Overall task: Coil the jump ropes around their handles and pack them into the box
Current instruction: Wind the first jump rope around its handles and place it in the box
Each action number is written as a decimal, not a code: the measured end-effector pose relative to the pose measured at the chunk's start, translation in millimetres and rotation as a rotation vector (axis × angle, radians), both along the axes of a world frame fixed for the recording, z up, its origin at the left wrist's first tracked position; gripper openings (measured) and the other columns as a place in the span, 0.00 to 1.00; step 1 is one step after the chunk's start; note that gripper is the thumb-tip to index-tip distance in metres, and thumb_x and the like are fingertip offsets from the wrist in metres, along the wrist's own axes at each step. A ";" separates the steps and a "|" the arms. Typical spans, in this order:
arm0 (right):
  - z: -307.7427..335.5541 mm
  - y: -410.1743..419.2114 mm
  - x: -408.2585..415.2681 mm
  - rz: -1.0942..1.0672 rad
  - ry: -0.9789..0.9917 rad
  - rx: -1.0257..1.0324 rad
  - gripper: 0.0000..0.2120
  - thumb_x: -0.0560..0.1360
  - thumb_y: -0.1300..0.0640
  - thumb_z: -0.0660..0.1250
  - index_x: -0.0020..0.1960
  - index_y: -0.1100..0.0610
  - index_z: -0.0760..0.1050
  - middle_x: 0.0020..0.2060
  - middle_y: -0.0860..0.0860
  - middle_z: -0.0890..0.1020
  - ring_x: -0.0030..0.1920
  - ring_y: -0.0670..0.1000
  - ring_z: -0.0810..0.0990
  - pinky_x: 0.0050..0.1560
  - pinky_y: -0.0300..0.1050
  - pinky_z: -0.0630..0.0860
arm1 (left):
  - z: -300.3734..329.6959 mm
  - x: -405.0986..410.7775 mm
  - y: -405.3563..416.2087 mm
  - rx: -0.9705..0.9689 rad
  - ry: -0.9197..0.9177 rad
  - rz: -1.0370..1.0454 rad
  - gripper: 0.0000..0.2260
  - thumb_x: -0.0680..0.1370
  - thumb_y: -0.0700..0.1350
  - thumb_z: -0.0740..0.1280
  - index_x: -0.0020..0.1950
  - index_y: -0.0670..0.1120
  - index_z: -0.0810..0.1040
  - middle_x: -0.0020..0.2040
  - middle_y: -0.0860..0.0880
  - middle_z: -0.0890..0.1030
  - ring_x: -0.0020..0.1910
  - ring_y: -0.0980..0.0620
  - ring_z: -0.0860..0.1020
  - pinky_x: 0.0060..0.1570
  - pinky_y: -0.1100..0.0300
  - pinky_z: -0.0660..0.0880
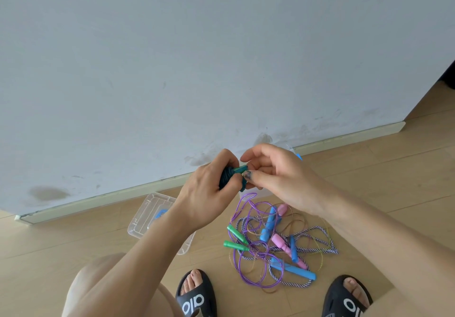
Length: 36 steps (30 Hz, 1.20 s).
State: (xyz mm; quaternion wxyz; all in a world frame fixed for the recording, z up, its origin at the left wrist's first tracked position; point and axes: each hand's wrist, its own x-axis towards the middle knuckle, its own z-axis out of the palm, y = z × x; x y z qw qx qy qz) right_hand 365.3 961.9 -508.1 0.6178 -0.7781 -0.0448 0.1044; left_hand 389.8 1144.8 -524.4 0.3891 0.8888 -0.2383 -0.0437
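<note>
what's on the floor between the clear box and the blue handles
In the head view, two green handles with purple rope lie between the clear box and the blue handles.

Scuffed pale wall (pixel 197 58), cream baseboard (pixel 344 137), light wood floor (pixel 394 169), two black slide sandals (pixel 196 294)

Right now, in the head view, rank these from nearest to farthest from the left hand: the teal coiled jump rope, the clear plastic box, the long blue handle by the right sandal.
1. Teal coiled jump rope: in the left hand's grip.
2. Clear plastic box: on the floor, below-left of it.
3. Long blue handle: lowest, near the right sandal.
</note>
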 end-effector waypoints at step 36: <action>5.1 -1.9 -1.0 -0.083 0.001 -0.070 0.05 0.81 0.61 0.64 0.48 0.59 0.77 0.34 0.56 0.84 0.33 0.50 0.83 0.27 0.30 0.71 | -1.8 11.3 -2.0 -0.110 0.190 -0.020 0.02 0.76 0.47 0.59 0.45 0.50 0.70 0.35 0.48 0.79 0.33 0.47 0.77 0.35 0.51 0.74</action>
